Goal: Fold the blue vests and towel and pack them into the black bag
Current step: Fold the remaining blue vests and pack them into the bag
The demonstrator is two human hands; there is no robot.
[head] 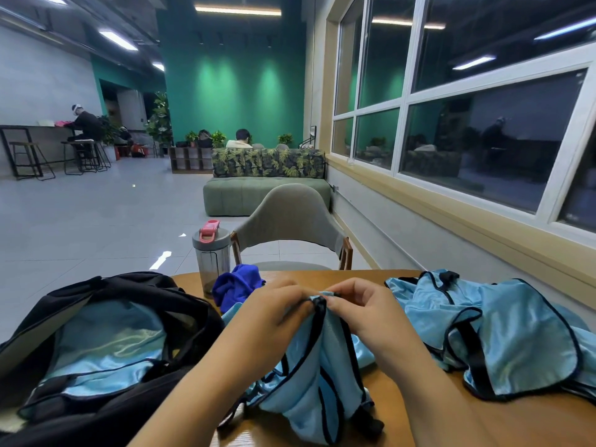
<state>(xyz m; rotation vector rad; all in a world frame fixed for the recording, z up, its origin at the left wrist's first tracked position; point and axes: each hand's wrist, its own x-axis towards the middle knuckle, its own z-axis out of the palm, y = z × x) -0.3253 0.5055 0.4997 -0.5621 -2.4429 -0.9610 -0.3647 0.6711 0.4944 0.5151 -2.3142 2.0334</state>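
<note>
A light blue vest (317, 385) with black trim hangs bunched over the wooden table (387, 401). My left hand (277, 304) and my right hand (361, 304) both pinch its top edge, close together, lifting it. More light blue vests (503, 330) lie in a loose heap at the right. The black bag (106, 343) stands open at the left with light blue fabric (106, 346) inside. A crumpled dark blue towel (237, 287) lies behind my left hand.
A grey bottle (212, 253) with a pink lid stands at the table's far edge beside the towel. A grey chair (290, 221) faces the table. A window wall runs along the right. People sit far off in the room.
</note>
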